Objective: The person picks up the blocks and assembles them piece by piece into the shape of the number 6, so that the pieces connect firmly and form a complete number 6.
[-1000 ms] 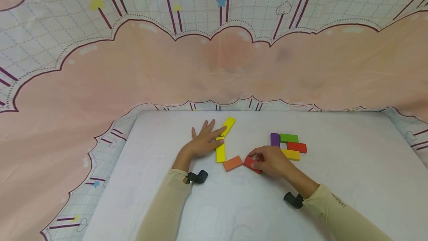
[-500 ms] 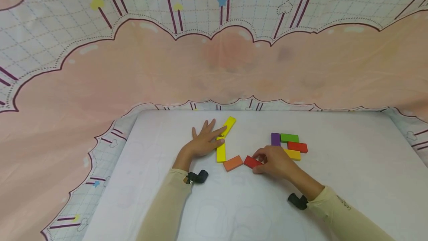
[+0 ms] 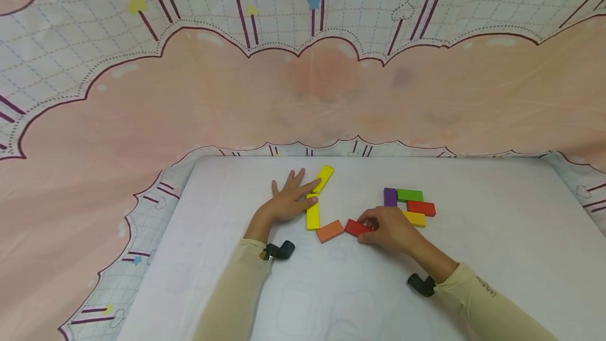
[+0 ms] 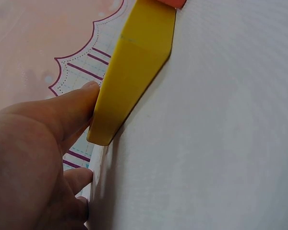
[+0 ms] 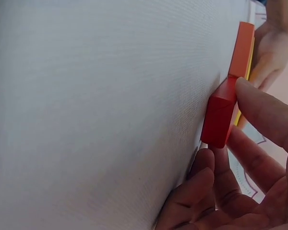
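My left hand (image 3: 288, 203) lies with fingers spread on the white table. Its index finger touches the upper yellow block (image 3: 325, 176), and its thumb rests against the lower yellow block (image 3: 312, 218). An orange block (image 3: 330, 231) slants away from the lower yellow one. At the orange block's right end is a red block (image 3: 355, 228), which my right hand (image 3: 390, 229) pinches between thumb and fingers. In the right wrist view the thumb lies along one side of this red block (image 5: 218, 117), its corner meeting the orange block (image 5: 243, 50). All these blocks lie flat in a curved line.
Right of the curve lies a second group, partly behind my right hand: a purple block (image 3: 390, 197), a green block (image 3: 410, 195), another red block (image 3: 421, 208) and an amber block (image 3: 415, 219). A patterned cloth (image 3: 303, 93) hangs behind the table's far edge.
My right hand has slid slightly right along the red block, its fingers leaving the left end. The red block has turned a little, its right end farther back. The left hand stays still.
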`<action>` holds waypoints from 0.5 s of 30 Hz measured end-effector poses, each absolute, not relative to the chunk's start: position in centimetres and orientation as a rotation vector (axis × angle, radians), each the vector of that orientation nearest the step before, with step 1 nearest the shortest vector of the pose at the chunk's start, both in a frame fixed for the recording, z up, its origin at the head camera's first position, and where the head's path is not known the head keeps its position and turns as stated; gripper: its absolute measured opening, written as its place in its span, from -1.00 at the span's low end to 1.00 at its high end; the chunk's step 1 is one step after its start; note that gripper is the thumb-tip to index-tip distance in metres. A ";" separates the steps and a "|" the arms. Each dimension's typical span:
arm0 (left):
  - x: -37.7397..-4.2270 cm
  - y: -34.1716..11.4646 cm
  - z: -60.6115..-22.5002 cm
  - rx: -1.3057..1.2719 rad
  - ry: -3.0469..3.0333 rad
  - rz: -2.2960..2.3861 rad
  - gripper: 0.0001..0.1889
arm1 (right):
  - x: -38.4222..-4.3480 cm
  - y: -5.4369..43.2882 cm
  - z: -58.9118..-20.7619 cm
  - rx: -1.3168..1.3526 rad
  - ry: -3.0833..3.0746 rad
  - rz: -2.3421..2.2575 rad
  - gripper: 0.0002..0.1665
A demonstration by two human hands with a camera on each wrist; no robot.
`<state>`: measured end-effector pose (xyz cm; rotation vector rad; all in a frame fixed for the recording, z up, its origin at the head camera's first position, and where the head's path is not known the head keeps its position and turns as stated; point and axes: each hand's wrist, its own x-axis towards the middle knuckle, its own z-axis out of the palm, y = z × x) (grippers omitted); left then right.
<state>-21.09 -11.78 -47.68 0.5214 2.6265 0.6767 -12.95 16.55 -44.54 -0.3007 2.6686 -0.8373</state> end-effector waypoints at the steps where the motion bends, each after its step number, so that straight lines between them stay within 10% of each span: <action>1: -21.1 -11.8 -47.7 0.522 2.626 0.679 -0.37 | -12.9 16.6 -44.5 -0.300 2.668 -0.839 -0.59; 15: -21.1 -11.8 -47.7 0.523 2.624 0.686 -0.38 | -13.0 16.7 -44.7 -0.278 2.634 -0.838 -0.61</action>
